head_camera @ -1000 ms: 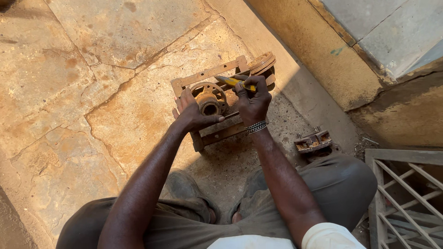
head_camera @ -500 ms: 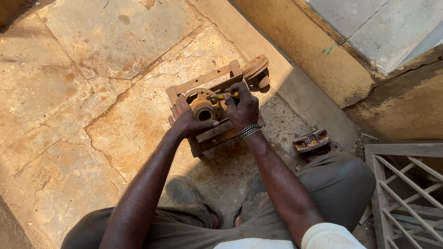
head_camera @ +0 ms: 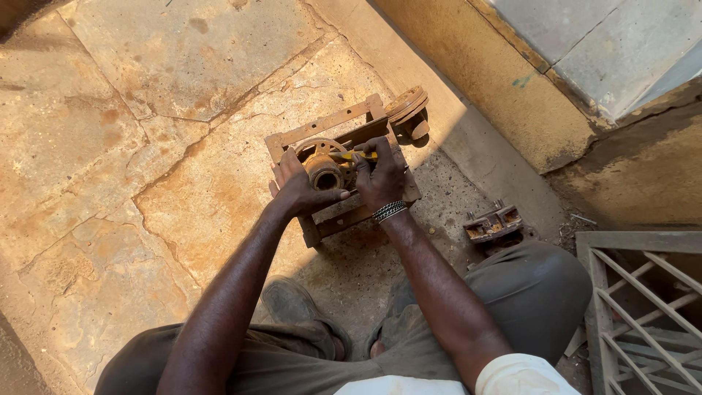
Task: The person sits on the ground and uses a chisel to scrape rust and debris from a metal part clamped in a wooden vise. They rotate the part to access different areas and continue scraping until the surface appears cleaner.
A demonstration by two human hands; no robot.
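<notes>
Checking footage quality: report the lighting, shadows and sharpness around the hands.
Head view: warm, hard sunlight falls on the stone floor; the rusty metal frame, left hand and right hand with its yellow-handled tool are sharp; shadow darkens the ground toward the metal grille; no glare or motion blur shows.

A small rusty metal block (head_camera: 496, 224) lies on the ground to the right of the grip, well apart from it. Farther right and lower stands a grey metal grille (head_camera: 643, 307) (only partly in view). Cracked stone paving (head_camera: 146, 146) spreads left of the grip.
</notes>
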